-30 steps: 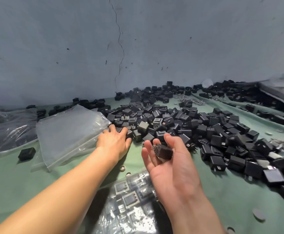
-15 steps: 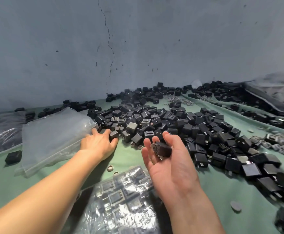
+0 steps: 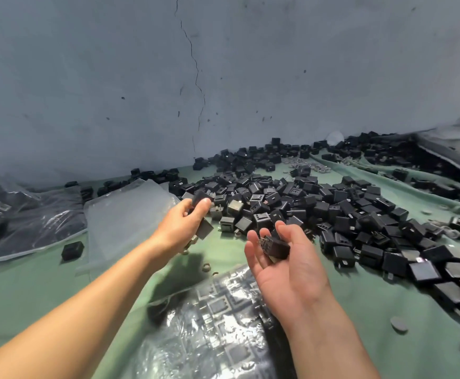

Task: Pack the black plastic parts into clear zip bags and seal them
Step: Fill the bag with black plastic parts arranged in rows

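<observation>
Left hand fingers tight around matte boxy black parts; right hand fingers loosely curled around one part.

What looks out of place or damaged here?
One black part lies alone on the green cloth, left of the clear bags, apart from the main pile. A long crack runs down the wall behind.

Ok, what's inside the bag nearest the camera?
Black square parts lying flat show through the clear bag. Glare hides some, and the right arm covers its right side, so no count.
</observation>
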The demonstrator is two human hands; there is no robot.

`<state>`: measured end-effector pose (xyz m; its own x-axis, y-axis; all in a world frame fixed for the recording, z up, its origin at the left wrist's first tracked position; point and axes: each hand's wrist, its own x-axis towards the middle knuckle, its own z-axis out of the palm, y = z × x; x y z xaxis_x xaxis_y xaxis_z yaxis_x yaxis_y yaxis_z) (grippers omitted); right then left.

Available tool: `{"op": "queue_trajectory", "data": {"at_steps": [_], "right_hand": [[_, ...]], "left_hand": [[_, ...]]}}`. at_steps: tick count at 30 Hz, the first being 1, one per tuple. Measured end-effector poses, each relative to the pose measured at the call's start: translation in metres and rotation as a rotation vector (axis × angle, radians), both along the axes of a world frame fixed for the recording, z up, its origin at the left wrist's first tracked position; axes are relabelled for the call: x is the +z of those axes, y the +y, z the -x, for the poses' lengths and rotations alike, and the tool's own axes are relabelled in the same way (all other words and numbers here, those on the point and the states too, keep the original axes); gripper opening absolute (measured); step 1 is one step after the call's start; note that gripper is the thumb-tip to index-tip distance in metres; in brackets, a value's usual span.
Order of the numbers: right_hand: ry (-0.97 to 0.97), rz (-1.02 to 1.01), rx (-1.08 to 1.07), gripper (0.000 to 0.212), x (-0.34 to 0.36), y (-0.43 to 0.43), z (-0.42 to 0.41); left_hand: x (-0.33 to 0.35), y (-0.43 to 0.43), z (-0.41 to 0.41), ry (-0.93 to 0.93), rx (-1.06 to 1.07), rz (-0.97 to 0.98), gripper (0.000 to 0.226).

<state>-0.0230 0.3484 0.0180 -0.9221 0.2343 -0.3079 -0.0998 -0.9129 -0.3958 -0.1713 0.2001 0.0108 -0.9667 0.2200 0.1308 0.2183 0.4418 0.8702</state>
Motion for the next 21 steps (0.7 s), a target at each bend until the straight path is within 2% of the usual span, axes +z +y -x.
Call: {"op": "queue_trajectory", "data": {"at_steps": [2,4,8,10,12,15,17,21], "right_hand": [[-0.01,-0.009,0.008,0.009,-0.001,-0.006,-0.001],[-0.021,-0.023,0.015,0.009,-0.002,-0.013,-0.001],[-0.023,-0.046,0.005,0.009,-0.003,-0.029,-0.002],[-0.008,-0.046,0.036,0.014,-0.006,-0.035,-0.003],[0.05,-0.041,0.112,0.022,-0.009,-0.043,-0.008],[0.162,-0.046,0.176,0.03,-0.01,-0.053,-0.021],[0.205,-0.073,0.162,0.034,-0.015,-0.056,-0.027],[0.182,-0.089,0.198,0.046,-0.023,-0.061,-0.035]], "left_hand": [[0.017,-0.001,-0.014,-0.227,0.031,-0.278,0.039],[0.028,-0.004,-0.028,-0.37,0.024,-0.431,0.041],[0.038,0.0,-0.074,-0.408,-0.098,-0.446,0.042],[0.037,0.008,-0.101,-0.283,-0.184,-0.405,0.031],[0.028,0.016,-0.127,-0.011,-0.208,-0.301,0.018],[0.009,0.02,-0.156,0.398,-0.008,0.09,0.035],[0.004,0.02,-0.172,0.486,0.078,0.145,0.042],[-0.003,0.014,-0.186,0.513,0.151,0.108,0.046]]}}
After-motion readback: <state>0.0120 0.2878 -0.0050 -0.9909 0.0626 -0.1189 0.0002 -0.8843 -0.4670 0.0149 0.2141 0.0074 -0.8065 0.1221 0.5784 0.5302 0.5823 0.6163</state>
